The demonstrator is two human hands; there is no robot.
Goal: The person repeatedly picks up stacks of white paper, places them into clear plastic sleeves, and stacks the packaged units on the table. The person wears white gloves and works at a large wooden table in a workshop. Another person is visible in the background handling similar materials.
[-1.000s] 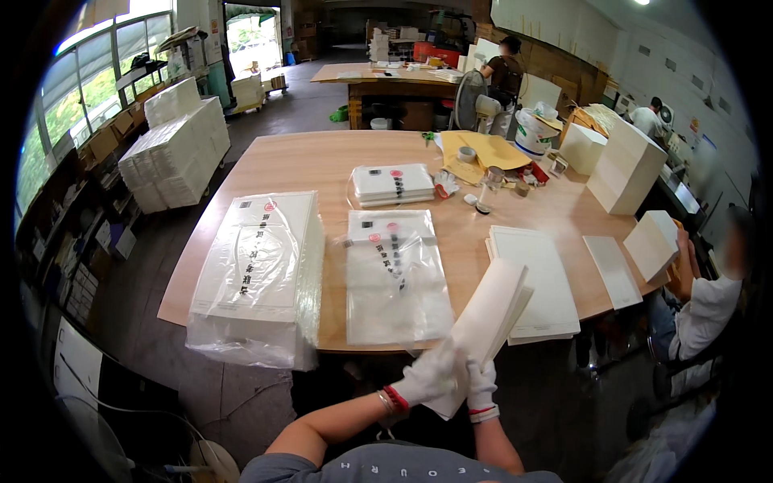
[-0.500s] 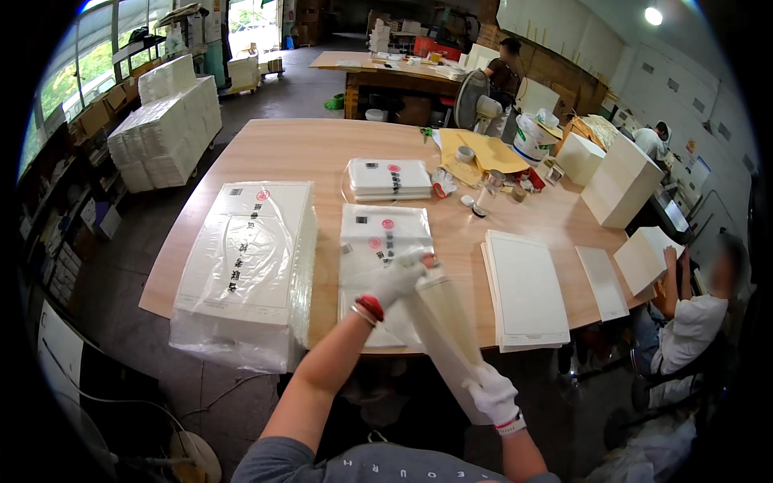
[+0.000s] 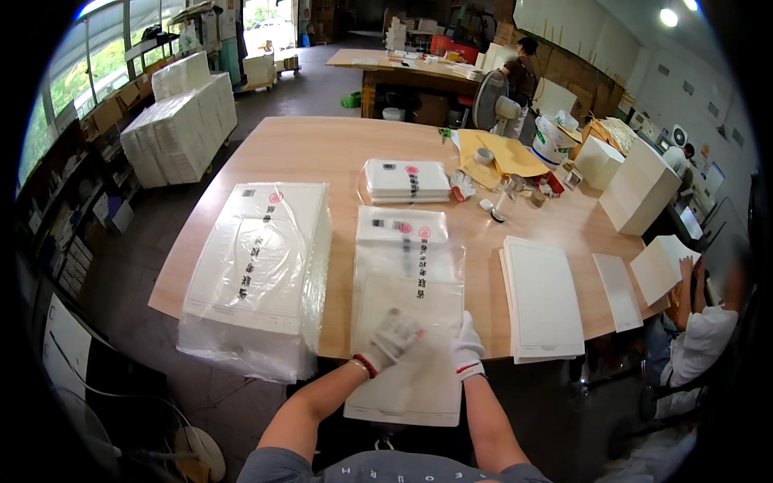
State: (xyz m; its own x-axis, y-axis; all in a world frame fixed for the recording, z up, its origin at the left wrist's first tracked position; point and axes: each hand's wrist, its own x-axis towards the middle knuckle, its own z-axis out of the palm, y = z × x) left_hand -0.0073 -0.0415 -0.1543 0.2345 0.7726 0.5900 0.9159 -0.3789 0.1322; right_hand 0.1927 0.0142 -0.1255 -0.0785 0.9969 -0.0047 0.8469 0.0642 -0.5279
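Note:
A sheaf of white paper lies partly inside a clear plastic bag with black and red print, and its near end overhangs the table's front edge. My left hand, in a white glove, rests across the top of the sheaf, fingers stretched out and slightly blurred. At the sheaf's right edge, my gloved right hand grips its side. Beneath the bag lie more bags of the same print. To the left stands a tall pile of clear printed bags; to the right is a stack of white paper.
Filled packets lie beyond the bag on the wooden table. Yellow paper, a tape roll and a fan are farther right. A person handles paper at the right edge. Wrapped stacks stand at far left.
The sheaf has swung from a tilted position to lying flat on the bags. My left hand has moved from the bag's mouth down onto the sheaf; my right hand has come up along its side.

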